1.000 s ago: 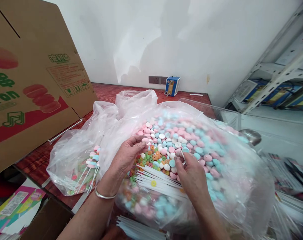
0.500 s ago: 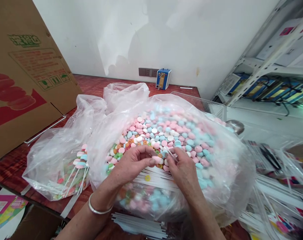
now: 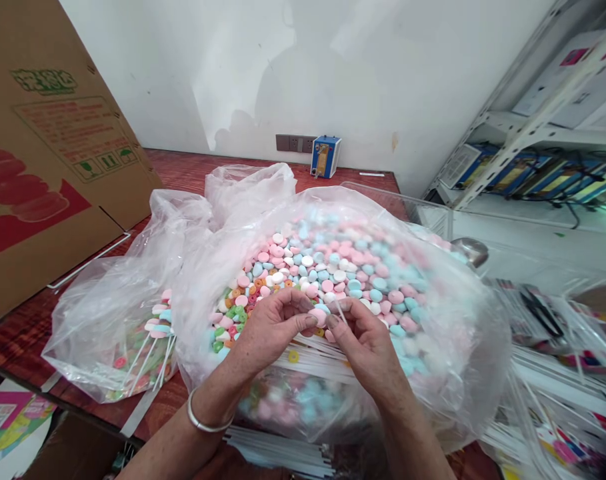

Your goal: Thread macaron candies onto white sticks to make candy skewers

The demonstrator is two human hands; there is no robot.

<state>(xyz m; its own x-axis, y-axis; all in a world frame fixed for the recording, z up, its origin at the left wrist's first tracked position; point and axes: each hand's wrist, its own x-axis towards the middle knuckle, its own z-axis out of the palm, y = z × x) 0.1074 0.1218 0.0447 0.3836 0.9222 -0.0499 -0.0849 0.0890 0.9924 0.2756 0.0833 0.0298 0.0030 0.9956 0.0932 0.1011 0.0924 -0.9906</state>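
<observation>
My left hand point(image 3: 275, 327) pinches a pink marshmallow point(image 3: 317, 318) between thumb and fingers; a pale blue marshmallow point(image 3: 323, 308) shows right behind it. Close by on the right, my right hand point(image 3: 367, 337) has thumb and fingertips closed on a thin white stick point(image 3: 339, 310). Whether the stick touches the marshmallows is hard to see. Both hands are over a large clear plastic bag point(image 3: 463, 340) spread open, full of pink, blue and white marshmallows point(image 3: 340, 275). Coloured ring candies point(image 3: 257, 288) and a bundle of white sticks point(image 3: 310, 357) lie in it too.
At left, several sticks topped with marshmallows point(image 3: 160, 325) rest on a smaller plastic bag point(image 3: 83, 333). A tall cardboard box point(image 3: 57, 147) stands behind it. A blue device point(image 3: 325, 157) sits by the wall. Packets and sticks point(image 3: 557, 380) crowd the right; shelves point(image 3: 523, 133) rise beyond.
My hands have come closer together. The blue marshmallow now shows against the pink one, and the stick in my right hand is turned more upright.
</observation>
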